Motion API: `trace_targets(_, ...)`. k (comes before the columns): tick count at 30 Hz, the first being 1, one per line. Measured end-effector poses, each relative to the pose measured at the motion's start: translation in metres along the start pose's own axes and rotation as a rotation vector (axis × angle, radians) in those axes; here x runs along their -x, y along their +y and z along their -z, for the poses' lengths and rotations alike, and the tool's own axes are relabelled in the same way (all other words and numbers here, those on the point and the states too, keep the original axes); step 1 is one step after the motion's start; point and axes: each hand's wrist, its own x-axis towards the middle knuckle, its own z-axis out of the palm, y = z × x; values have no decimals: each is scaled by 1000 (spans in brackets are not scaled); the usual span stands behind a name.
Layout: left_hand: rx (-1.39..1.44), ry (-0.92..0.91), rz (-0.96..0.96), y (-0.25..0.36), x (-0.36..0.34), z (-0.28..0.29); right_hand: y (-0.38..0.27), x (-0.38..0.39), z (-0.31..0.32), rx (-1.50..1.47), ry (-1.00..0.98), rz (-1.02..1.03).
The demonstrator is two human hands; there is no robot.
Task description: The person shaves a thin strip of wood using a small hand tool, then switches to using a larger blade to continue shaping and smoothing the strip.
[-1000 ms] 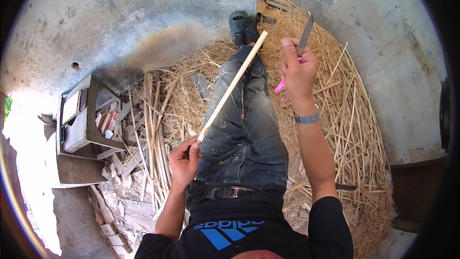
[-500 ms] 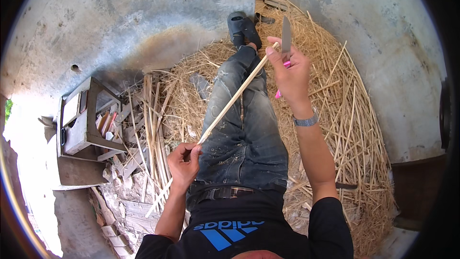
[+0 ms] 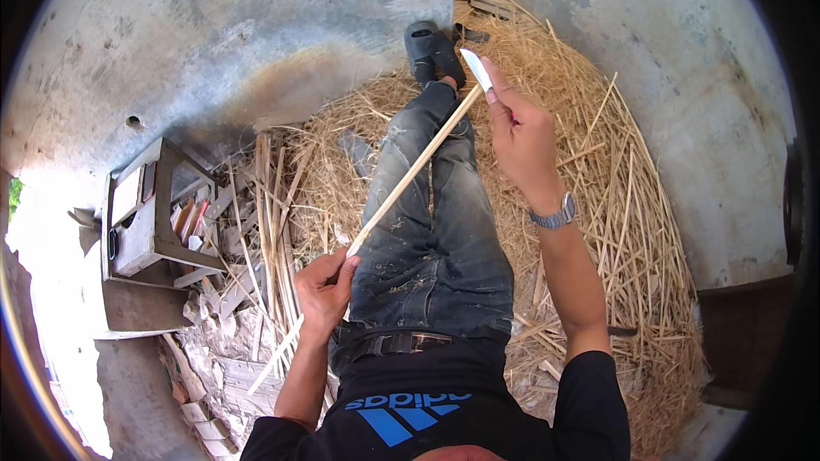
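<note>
So your right hand [image 3: 523, 138] has come back down from that raised position a second ago: the knife [image 3: 475, 68] was lifted clear of the stick then, and now its blade sits right at the far tip of the bamboo strip [image 3: 410, 175], with your fingers wrapped tight around the handle (which is pretty much buried in your fist now, so you can't see much of it). To me that reads like one shaving stroke has run off the end and the blade is parked at the tip. Your left hand [image 3: 326, 288] hasn't budged; it's clamped around the near part of the strip just beside your left hip, and a bit of the strip pokes out behind it toward the scrap pile [image 3: 224, 230]. The strip itself runs diagonally across your thigh, from your left hand up toward your foot [image 3: 433, 51]. It looks pale, straight, thin and pretty even along its length, with a clean, light surface. You're sitting on a big heap of straw-coloured shavings [image 3: 598, 205], with a small wooden stool [image 3: 141, 213] off to your left.
</note>
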Motion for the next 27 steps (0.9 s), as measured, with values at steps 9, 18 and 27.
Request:
trace_targets(9, -131, 54, -146, 8, -4, 2, 15, -6, 2, 159, -17, 21)
trace_targets(18, -178, 103, -261, 5, -6, 5, 35, 14, -11, 119, -91, -5)
trace_targets(27, -197, 104, -181, 14, -12, 4, 44, 32, -28, 14, -171, -1)
